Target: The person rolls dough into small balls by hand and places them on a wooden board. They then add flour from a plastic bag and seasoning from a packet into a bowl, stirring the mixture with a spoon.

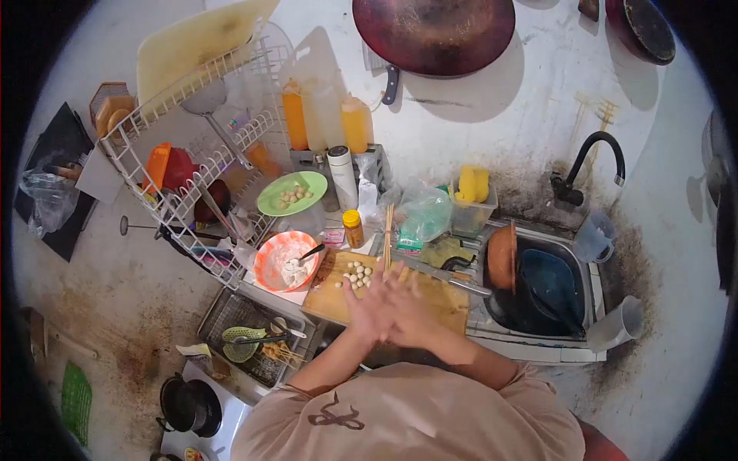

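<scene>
My left hand (367, 307) and my right hand (403, 311) meet over the wooden cutting board (446, 307), palms together or overlapping. The left hand's fingers are spread; the right hand's are smeared by motion. Whether anything lies between the palms is hidden. Several small pale balls (358, 273) rest on the board just beyond my hands. Wooden skewers (387, 234) lie at the board's back edge, and a knife (453, 280) lies across its right side. An orange-and-white bowl (265, 265) with white flour and a spoon stands at the left.
A green plate (269, 201) with more balls stands behind the bowl, near a yellow-capped jar (353, 228). On the right is a sink (590, 307) holding a brown pot (502, 257). A wire dish rack (181, 203) and a tray (211, 315) with utensils are at the left.
</scene>
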Demonstrator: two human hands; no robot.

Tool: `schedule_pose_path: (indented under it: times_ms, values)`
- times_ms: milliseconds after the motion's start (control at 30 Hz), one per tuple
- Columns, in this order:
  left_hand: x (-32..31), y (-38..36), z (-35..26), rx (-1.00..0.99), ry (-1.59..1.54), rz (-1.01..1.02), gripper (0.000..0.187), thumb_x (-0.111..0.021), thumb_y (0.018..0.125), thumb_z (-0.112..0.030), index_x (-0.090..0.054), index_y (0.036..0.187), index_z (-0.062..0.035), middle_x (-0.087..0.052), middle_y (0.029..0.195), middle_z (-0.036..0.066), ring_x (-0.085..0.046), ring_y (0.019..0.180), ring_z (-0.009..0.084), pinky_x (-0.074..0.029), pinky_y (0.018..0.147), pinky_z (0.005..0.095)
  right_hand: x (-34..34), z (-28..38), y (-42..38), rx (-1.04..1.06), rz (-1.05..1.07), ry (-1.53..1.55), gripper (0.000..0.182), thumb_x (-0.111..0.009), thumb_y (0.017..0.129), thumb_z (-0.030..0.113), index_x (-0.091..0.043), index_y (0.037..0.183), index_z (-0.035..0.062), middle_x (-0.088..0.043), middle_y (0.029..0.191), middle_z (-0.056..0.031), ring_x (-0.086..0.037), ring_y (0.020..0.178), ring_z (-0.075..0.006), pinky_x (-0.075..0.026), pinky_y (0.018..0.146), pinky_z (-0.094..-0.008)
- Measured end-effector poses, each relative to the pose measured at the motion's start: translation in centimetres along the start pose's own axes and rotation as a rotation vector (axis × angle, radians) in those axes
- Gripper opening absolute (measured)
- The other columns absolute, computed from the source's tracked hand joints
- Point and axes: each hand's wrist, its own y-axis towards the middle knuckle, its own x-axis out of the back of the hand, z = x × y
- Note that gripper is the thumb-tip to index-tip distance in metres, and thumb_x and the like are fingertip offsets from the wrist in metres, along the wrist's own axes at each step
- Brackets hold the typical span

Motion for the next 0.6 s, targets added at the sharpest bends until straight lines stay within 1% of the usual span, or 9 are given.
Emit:
schedule_pose_path:
  times_ms: [33, 133, 200, 233, 333, 367, 400, 500, 600]
  values:
    - [-0.6, -0.1, 0.1, 0.029, 0.070, -0.009, 0.082, -0.017, 0.073, -0.078, -0.013, 0.140, -0.0314, -0.011, 0.146, 0.006, -0.015, 0.132, 0.0356, -0.016, 0.101, 0.0598, 0.7, -0.6, 0.4, -0.089, 0.026, -0.072, 0.077, -0.064, 0.068, 0.038, -0.031, 0.135, 0.0178, -0.033, 0.136, -0.0135, -0.026, 0.127, -0.0351, -0.016, 0.100, -0.0587]
    - [-1.5, -0.3, 2.6, 0.043, 0.112, -0.037, 0.081, -0.017, 0.072, -0.079, -0.013, 0.139, -0.0351, -0.010, 0.146, 0.006, -0.015, 0.131, 0.0387, -0.016, 0.098, 0.0638, -0.4, -1.4, 2.7, -0.116, -0.028, -0.104, 0.085, -0.060, 0.066, 0.041, -0.024, 0.137, 0.0113, -0.028, 0.140, -0.0160, -0.020, 0.130, -0.0383, -0.011, 0.100, -0.0625]
    - [-1.2, 0.0, 4.0, -0.067, -0.053, -0.037, 0.083, -0.017, 0.070, -0.081, -0.011, 0.139, -0.0356, -0.009, 0.147, 0.004, -0.013, 0.132, 0.0384, -0.015, 0.098, 0.0650, 0.3, 1.3, 3.2, -0.038, 0.064, -0.038, 0.081, -0.060, 0.067, 0.039, -0.028, 0.135, 0.0088, -0.028, 0.139, -0.0158, -0.021, 0.130, -0.0382, -0.013, 0.101, -0.0605]
    - [-0.2, 0.1, 4.0, -0.029, 0.003, -0.007, 0.082, -0.018, 0.070, -0.081, -0.010, 0.139, -0.0366, -0.008, 0.147, 0.004, -0.013, 0.132, 0.0389, -0.015, 0.098, 0.0653, 0.7, 2.3, 3.4, 0.004, 0.105, -0.005, 0.080, -0.060, 0.067, 0.038, -0.030, 0.134, 0.0075, -0.029, 0.139, -0.0157, -0.021, 0.130, -0.0381, -0.014, 0.101, -0.0596]
    - [0.9, 0.3, 1.4, 0.010, 0.033, 0.085, 0.080, -0.021, 0.071, -0.080, -0.008, 0.138, -0.0388, -0.007, 0.147, 0.004, -0.012, 0.131, 0.0398, -0.015, 0.098, 0.0660, -0.3, 2.5, 1.5, 0.088, -0.061, 0.372, 0.075, -0.063, 0.069, 0.039, -0.034, 0.134, 0.0160, -0.034, 0.136, -0.0128, -0.027, 0.127, -0.0349, -0.013, 0.098, -0.0632]
    - [0.1, 0.2, 0.2, -0.032, -0.063, 0.120, 0.079, -0.022, 0.071, -0.079, -0.008, 0.139, -0.0388, -0.007, 0.147, 0.004, -0.012, 0.131, 0.0398, -0.015, 0.097, 0.0660, 0.1, 1.5, 1.0, 0.204, 0.064, 0.224, 0.079, -0.063, 0.068, 0.038, -0.031, 0.136, 0.0141, -0.032, 0.137, -0.0126, -0.025, 0.128, -0.0351, -0.012, 0.099, -0.0618]
    - [-1.1, 0.3, -0.9, -0.078, -0.159, 0.157, 0.079, -0.023, 0.072, -0.078, -0.007, 0.139, -0.0388, -0.007, 0.147, 0.004, -0.012, 0.131, 0.0398, -0.015, 0.097, 0.0661, 0.6, 0.7, 0.9, 0.131, 0.060, 0.126, 0.079, -0.063, 0.068, 0.038, -0.030, 0.136, 0.0153, -0.031, 0.138, -0.0126, -0.024, 0.129, -0.0357, -0.013, 0.100, -0.0611]
    - [-2.6, 0.2, -0.4, -0.034, -0.783, 0.012, 0.077, -0.023, 0.072, -0.078, -0.008, 0.138, -0.0399, -0.006, 0.147, 0.005, -0.012, 0.131, 0.0409, -0.016, 0.097, 0.0666, 2.1, -0.7, 2.5, -0.050, 0.025, -0.101, 0.079, -0.063, 0.067, 0.039, -0.030, 0.136, 0.0212, -0.028, 0.140, -0.0130, -0.020, 0.130, -0.0389, -0.013, 0.100, -0.0605]
    - [-1.9, 0.9, 2.6, -0.115, -0.538, 0.240, 0.077, -0.018, 0.071, -0.079, -0.009, 0.138, -0.0413, -0.007, 0.147, 0.004, -0.012, 0.132, 0.0380, -0.014, 0.098, 0.0660, 0.5, 0.9, 4.5, -0.073, -0.034, 0.078, 0.087, -0.063, 0.065, 0.044, -0.025, 0.138, 0.0154, -0.027, 0.141, -0.0107, -0.017, 0.131, -0.0369, -0.005, 0.100, -0.0638]
